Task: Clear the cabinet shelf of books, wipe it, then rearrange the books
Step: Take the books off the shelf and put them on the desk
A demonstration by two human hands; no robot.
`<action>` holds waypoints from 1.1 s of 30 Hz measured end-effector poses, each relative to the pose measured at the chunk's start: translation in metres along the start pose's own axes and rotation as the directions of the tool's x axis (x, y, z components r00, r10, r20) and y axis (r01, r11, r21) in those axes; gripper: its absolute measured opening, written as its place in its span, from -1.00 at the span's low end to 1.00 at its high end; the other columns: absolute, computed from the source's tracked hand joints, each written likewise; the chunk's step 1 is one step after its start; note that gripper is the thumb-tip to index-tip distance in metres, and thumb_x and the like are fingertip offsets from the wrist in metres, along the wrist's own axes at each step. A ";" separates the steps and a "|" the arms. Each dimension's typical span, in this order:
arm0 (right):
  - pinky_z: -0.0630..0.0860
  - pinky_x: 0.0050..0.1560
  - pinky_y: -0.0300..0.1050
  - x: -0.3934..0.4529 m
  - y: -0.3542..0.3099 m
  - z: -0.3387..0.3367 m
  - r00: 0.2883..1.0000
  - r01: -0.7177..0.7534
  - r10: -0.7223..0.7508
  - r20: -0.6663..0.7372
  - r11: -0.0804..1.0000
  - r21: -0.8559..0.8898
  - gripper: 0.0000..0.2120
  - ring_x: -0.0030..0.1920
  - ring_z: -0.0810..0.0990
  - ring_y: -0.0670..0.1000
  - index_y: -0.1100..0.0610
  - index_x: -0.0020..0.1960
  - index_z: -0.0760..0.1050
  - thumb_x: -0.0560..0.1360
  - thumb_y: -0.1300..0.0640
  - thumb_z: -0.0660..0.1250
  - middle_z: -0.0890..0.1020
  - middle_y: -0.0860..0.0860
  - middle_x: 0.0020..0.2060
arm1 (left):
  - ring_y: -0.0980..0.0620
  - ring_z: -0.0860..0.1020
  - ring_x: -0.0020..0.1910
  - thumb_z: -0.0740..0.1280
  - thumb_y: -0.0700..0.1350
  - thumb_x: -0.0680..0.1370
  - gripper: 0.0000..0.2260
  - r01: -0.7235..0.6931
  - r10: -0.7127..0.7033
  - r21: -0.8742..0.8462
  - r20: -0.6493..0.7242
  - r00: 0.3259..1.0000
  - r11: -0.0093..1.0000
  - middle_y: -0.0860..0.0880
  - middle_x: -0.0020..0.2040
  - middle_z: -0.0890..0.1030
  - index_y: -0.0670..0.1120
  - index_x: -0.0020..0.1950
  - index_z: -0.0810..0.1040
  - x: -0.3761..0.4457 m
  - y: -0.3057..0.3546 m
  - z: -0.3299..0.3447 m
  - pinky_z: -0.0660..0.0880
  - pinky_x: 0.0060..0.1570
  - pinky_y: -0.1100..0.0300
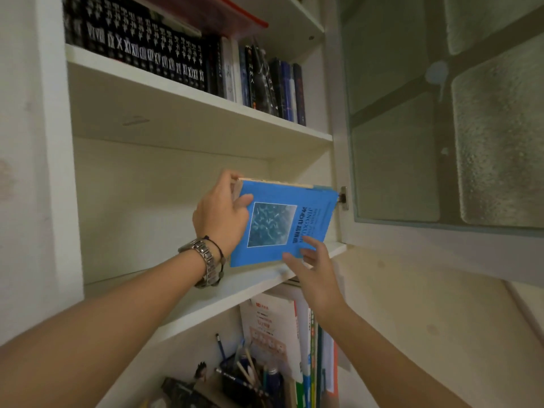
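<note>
Forearms reach up from the bottom corners toward a white cabinet. Nearest, below the middle shelf, sit a pen holder [238, 375] stuffed with pens and pencils, and to its right a row of upright books and folders [297, 346], one with a white and orange cover facing out.

Above these, the right hand [315, 272] is raised with its fingers spread and relaxed, the fingertips at the lower right corner of a blue book [279, 225]; whether they actually touch the cover is hard to tell. The left hand [222, 214] grips the same book at its upper left corner, thumb on the front cover and fingers curled behind the top edge. A metal watch [206, 260] and a thin dark cord band (just beyond the watch) circle the left wrist.

The blue book stands tilted at the right end of the middle shelf [182, 304], its lower edge at the shelf's front lip, cover facing out with a pale blue picture panel and printed lettering down its right side.

Farther up, the upper shelf [176, 92] carries a long row of black volumes [141, 45] with white Roman numerals, then a mixed group of dark and blue books [265, 81] at its right end. A frosted glass door [441, 128] hangs open at the right.
</note>
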State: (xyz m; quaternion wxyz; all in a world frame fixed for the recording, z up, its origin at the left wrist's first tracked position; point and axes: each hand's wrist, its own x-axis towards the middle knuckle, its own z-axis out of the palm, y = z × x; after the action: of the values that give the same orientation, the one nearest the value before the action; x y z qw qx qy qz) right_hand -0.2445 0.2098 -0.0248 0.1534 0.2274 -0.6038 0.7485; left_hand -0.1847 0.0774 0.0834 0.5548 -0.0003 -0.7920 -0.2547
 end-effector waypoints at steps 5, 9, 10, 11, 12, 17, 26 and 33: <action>0.45 0.26 -0.03 -0.023 -0.032 -0.002 0.987 0.011 0.004 -0.158 0.996 0.092 -0.37 0.27 0.41 0.04 -0.03 0.46 0.15 0.51 0.15 0.40 0.25 -0.02 0.28 | -0.05 0.58 -0.08 0.38 -0.10 0.48 -0.78 0.085 -0.096 -0.268 -0.028 0.995 0.960 0.08 -0.06 0.60 0.07 0.09 0.45 -0.022 0.020 -0.008 0.52 -0.05 -0.04; 0.59 0.09 0.05 -0.045 -0.039 -0.011 0.977 0.066 -0.010 -0.215 0.965 0.254 -0.34 0.11 0.56 -0.13 -0.10 0.46 0.05 0.55 0.22 0.34 0.38 -0.10 0.26 | -0.04 0.64 -0.17 0.42 -0.10 0.44 -0.76 0.235 -0.256 -0.604 0.052 0.965 0.761 0.06 -0.09 0.62 0.22 -0.09 0.45 -0.056 0.029 -0.019 0.59 -0.11 -0.17; 0.64 -0.08 -0.09 -0.051 -0.041 -0.014 0.977 0.093 -0.029 -0.212 0.950 0.299 -0.38 -0.02 0.61 -0.25 -0.10 0.45 0.05 0.57 0.27 0.28 0.43 -0.17 0.18 | -0.02 0.64 -0.18 0.41 -0.13 0.45 -0.75 0.260 -0.278 -0.659 0.080 0.957 0.706 0.02 -0.07 0.62 0.21 -0.08 0.45 -0.067 0.031 -0.022 0.60 -0.13 -0.18; 0.61 -0.23 -0.25 -0.058 -0.043 -0.018 0.976 0.114 -0.046 -0.213 0.941 0.320 -0.41 -0.14 0.61 -0.32 -0.10 0.43 0.05 0.59 0.31 0.24 0.44 -0.22 0.12 | 0.02 0.64 -0.19 0.40 -0.18 0.49 -0.75 0.282 -0.288 -0.698 0.113 0.951 0.658 -0.03 -0.05 0.62 0.17 -0.05 0.44 -0.079 0.032 -0.026 0.61 -0.15 -0.15; 0.56 -0.29 -0.34 -0.064 -0.044 -0.022 0.974 0.130 -0.058 -0.220 0.935 0.329 -0.42 -0.19 0.60 -0.35 -0.12 0.42 0.05 0.59 0.31 0.22 0.45 -0.22 0.12 | 0.05 0.64 -0.20 0.38 -0.22 0.51 -0.76 0.301 -0.285 -0.731 0.151 0.947 0.612 -0.06 -0.03 0.62 0.11 -0.01 0.44 -0.091 0.033 -0.030 0.63 -0.18 -0.08; 0.56 -0.16 -0.34 -0.087 -0.034 -0.044 0.959 0.138 -0.059 -0.276 0.950 0.279 -0.40 -0.08 0.60 -0.32 -0.11 0.46 0.10 0.58 0.30 0.25 0.46 -0.18 0.19 | 0.07 0.66 -0.18 0.37 -0.27 0.51 -0.77 0.356 -0.173 -0.775 0.313 0.934 0.522 -0.01 -0.08 0.66 0.01 0.04 0.43 -0.138 0.025 -0.042 0.57 -0.28 0.20; 0.60 0.06 0.04 -0.154 -0.015 -0.079 0.977 0.021 -0.008 -0.213 0.998 0.056 -0.42 0.11 0.61 -0.01 -0.12 0.38 0.24 0.53 0.35 0.31 0.51 -0.17 0.15 | 0.18 0.63 -0.17 0.38 -0.27 0.49 -0.62 0.444 -0.057 -0.624 0.539 0.840 0.643 0.06 0.10 0.60 0.12 0.18 0.46 -0.166 0.015 -0.041 0.54 -0.25 0.30; 0.59 0.12 0.07 -0.219 0.001 -0.124 0.975 -0.067 0.041 -0.217 0.991 -0.117 -0.22 0.13 0.60 -0.13 -0.10 0.48 0.06 0.48 0.39 0.36 0.54 -0.24 0.15 | 0.15 0.65 -0.15 0.38 -0.23 0.52 -0.60 0.569 -0.077 -0.608 0.643 0.762 0.553 0.04 0.08 0.58 0.13 0.27 0.43 -0.246 0.021 -0.018 0.54 -0.28 0.31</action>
State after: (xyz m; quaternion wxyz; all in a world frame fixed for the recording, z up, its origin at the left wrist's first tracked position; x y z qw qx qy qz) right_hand -0.0784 0.3401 -0.1617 0.2108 0.1192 -0.6348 0.7338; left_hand -0.0687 0.1577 -0.1200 0.1872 -0.1585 -0.7090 -0.6612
